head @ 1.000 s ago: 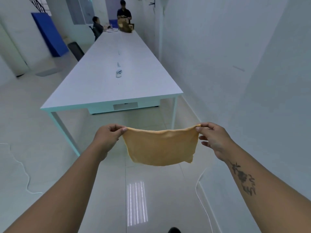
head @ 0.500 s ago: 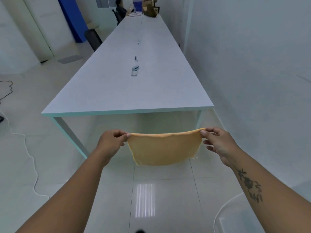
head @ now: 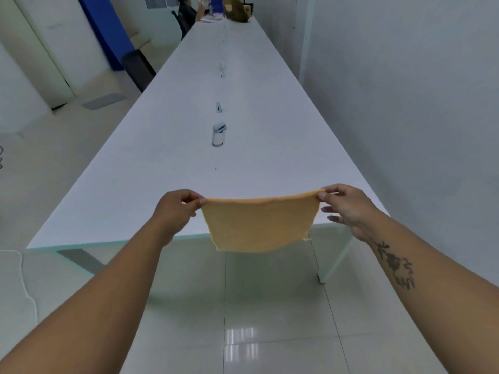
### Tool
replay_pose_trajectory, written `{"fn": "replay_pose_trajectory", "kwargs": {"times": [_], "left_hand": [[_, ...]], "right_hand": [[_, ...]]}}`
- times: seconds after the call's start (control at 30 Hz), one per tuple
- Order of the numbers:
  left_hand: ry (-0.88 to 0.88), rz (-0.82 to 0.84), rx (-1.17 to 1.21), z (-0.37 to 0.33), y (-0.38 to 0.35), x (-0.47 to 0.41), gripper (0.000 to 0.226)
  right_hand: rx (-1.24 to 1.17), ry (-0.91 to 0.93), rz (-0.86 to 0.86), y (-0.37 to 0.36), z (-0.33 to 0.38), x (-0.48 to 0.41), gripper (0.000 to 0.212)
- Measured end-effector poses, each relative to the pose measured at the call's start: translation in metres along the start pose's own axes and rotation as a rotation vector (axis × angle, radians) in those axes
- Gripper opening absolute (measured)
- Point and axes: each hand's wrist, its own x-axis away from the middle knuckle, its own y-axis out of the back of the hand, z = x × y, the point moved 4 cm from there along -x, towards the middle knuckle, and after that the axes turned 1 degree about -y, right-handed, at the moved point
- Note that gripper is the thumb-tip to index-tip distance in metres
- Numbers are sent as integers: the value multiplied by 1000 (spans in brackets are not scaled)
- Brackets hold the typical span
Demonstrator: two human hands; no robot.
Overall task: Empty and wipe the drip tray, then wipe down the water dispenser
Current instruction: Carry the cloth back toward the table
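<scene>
A yellow-orange cloth point(head: 259, 225) hangs spread out flat in front of me, over the near edge of a long white table point(head: 162, 163). My left hand point(head: 176, 209) pinches its top left corner between thumb and fingers. My right hand point(head: 344, 205) pinches the top right corner, with the other fingers loose below. The cloth's lower edge hangs free above the tiled floor. No water dispenser or drip tray is in view.
A small white and blue container point(head: 218, 134) stands on the table's middle line, with small items point(head: 219, 107) behind it. A white wall point(head: 405, 103) runs along the right. A person point(head: 186, 12) sits at the far end. A cable point(head: 24, 287) lies on the floor at left.
I have moved closer to the table, so its near edge now lies behind the cloth. Both hands keep the same hold on the spread cloth.
</scene>
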Motion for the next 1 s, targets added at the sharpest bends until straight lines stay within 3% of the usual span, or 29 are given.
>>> {"fn": "replay_pose_trajectory", "kwargs": {"times": [0.2, 0.4, 0.5, 0.6, 0.67, 0.8, 0.9, 1.0], "left_hand": [[-42, -83, 69, -15, 10, -78, 6], [39, -45, -75, 44, -50, -97, 14], [116, 123, -229, 87, -88, -83, 23], [285, 361, -225, 126, -112, -67, 24], [362, 408, -196, 134, -109, -72, 19], [334, 191, -79, 123, -89, -120, 17], [295, -28, 115, 102, -89, -160, 4], [266, -255, 64, 100, -95, -173, 29]], "right_hand": [[-109, 93, 21, -18, 37, -78, 4], [55, -74, 74, -33, -25, -124, 8], [217, -179, 125, -39, -74, -126, 10], [293, -293, 181, -46, -106, -126, 9], [284, -350, 193, -50, -115, -128, 9], [171, -296, 81, -60, -96, -149, 9], [-75, -229, -15, -69, -68, -173, 14], [-130, -243, -61, -76, -60, -190, 33]]}}
